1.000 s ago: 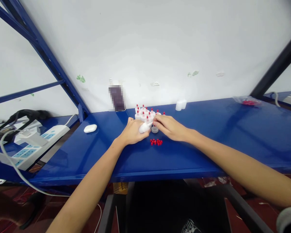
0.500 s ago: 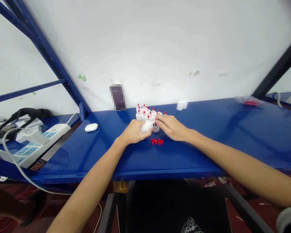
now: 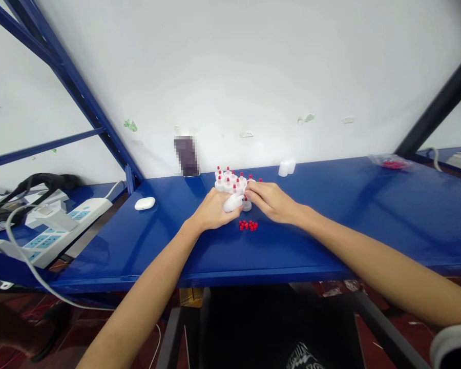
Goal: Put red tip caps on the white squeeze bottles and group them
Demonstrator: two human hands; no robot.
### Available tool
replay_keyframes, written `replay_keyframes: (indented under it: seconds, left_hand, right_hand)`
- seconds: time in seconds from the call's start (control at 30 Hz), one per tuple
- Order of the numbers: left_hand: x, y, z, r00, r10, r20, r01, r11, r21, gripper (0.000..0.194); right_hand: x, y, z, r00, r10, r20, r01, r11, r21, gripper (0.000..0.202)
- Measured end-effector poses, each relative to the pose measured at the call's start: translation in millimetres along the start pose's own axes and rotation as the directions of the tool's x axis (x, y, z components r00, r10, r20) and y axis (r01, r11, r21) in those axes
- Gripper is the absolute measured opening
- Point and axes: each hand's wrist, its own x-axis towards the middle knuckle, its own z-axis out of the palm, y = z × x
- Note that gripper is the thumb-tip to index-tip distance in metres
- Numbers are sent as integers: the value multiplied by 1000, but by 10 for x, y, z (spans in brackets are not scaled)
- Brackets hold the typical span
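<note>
My left hand [image 3: 215, 210] is wrapped round a small white dropper bottle [image 3: 232, 203]. The bottle lies tilted, its nozzle pointing right toward my other hand. At the nozzle tip, the thumb and fingers of my right hand [image 3: 271, 200] are pinched together; what they hold is hidden. Just behind both hands stands a cluster of white bottles with red tips [image 3: 228, 181], partly covered by the hands. One more red-tipped bottle [image 3: 247, 205] stands between the hands. In front of it lies a little pile of small red caps [image 3: 248, 225] on the blue table [image 3: 292, 251].
A white earbud case [image 3: 145, 203] lies to the left. White containers [image 3: 287, 167] stand by the wall, and a plastic bag with red pieces [image 3: 392, 163] lies at the far right. Beyond the table's left edge are a power strip [image 3: 57, 236] and cables.
The bottle in my left hand has turned slightly, and its nozzle shows less beside my right fingers. Both hands stay in nearly the same place. The view has shifted a little.
</note>
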Motion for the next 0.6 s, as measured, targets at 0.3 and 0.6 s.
replay_keyframes:
  seconds: [0.3, 0.6]
  left_hand:
    - [-39, -56, 30, 984, -177, 5, 177, 978, -115, 40]
    - [-50, 29, -23, 986, -166, -34, 163, 984, -70, 42]
  right_hand:
    - [-40, 18, 79, 995, 100, 30, -97, 991, -91, 32]
    - [-48, -13, 100, 994, 109, 20, -107, 991, -82, 29]
